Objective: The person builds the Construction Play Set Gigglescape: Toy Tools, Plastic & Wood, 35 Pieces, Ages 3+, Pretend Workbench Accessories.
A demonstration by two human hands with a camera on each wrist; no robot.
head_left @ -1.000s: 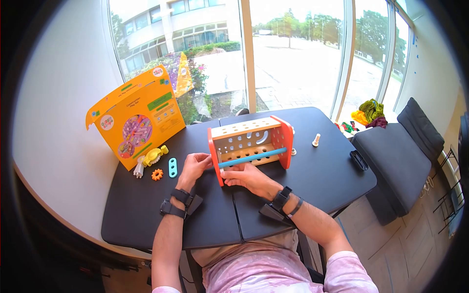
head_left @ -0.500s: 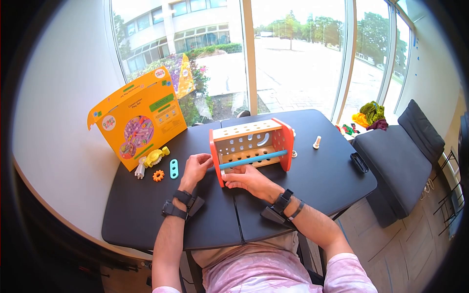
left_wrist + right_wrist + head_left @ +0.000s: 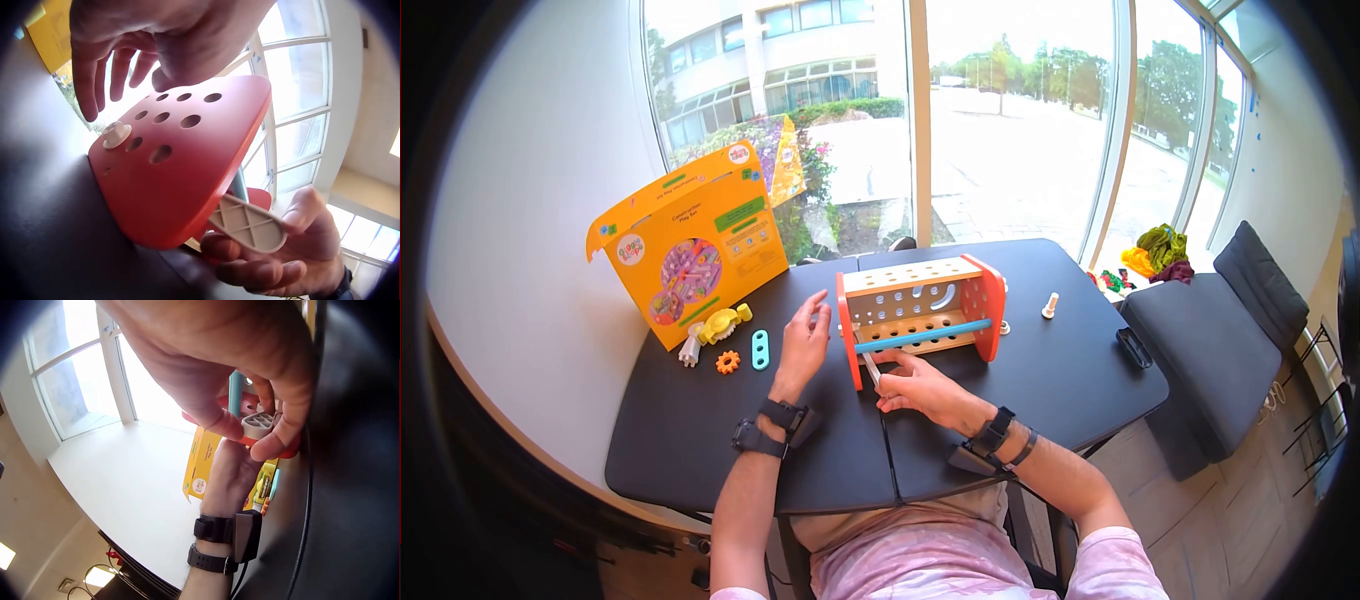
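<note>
A toy workbench with red side panels (image 3: 990,318) (image 3: 187,156) and a blue rod (image 3: 920,335) (image 3: 235,394) stands on the table. My left hand (image 3: 803,345) (image 3: 169,37) is raised beside its left panel, fingers loosely bent and holding nothing. Below those fingers, a pale bolt head (image 3: 115,135) sits against the panel's outer face. My right hand (image 3: 930,392) (image 3: 306,250) (image 3: 231,356) pinches a pale, rounded piece with a ribbed face (image 3: 249,226) (image 3: 257,425) at the front of the left panel. The piece's far end is hidden behind that panel.
To the left, a yellow box (image 3: 690,245) stands behind a yellow toy (image 3: 722,325), an orange gear (image 3: 728,362) and a turquoise strip (image 3: 760,350). A pale bolt (image 3: 1050,305) and a black case (image 3: 1133,342) are at the right. A dark chair (image 3: 1200,350) stands beyond.
My left hand has moved off the left panel, its fingers spreading. The right hand has drawn back toward me, and the pale piece now shows between its fingers and the workbench.
</note>
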